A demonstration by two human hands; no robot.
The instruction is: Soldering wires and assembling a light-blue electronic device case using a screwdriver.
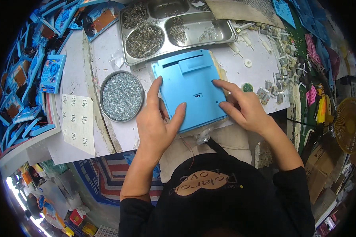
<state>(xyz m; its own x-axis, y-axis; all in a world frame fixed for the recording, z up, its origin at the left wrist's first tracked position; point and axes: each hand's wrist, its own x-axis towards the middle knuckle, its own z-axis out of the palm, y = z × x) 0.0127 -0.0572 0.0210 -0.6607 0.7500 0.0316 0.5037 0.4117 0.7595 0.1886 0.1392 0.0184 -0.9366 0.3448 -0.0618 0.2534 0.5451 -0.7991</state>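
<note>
Worktable: the white table top [106, 51] runs away from both hands; its near edge passes just under the wrists, and its left edge drops off beyond the paper sheet.
Steel tray: a compartmented metal tray [221, 37] sits just beyond the fingertips, its sections holding small metal parts, its near rim touching the panel's far edge or nearly so.
Blue panel: a flat light-blue plastic back panel [188, 85] lies between the hands at the table's near edge, slot and small hatch facing up.
Left hand: the left hand [156, 122] presses flat on the panel's left side, thumb on its near edge, fingers spread along its left rim; not closed around it.
Right hand: the right hand [243, 106] rests on the panel's right edge, two fingertips bent onto the blue surface; open, pressing rather than gripping.
Paper sheet: a pale rectangular sheet [78, 123] with rows of handwritten marks lies well left of the left hand.
Round tin: a round tin [122, 96] full of silvery screws sits just left of the left hand's fingers.
Blue units: a stack of blue units [51, 73] crowds the far left.
Small parts: loose small parts [275, 85] lie scattered right of the right hand.
Open room: bare table shows between tin and tray.
</note>
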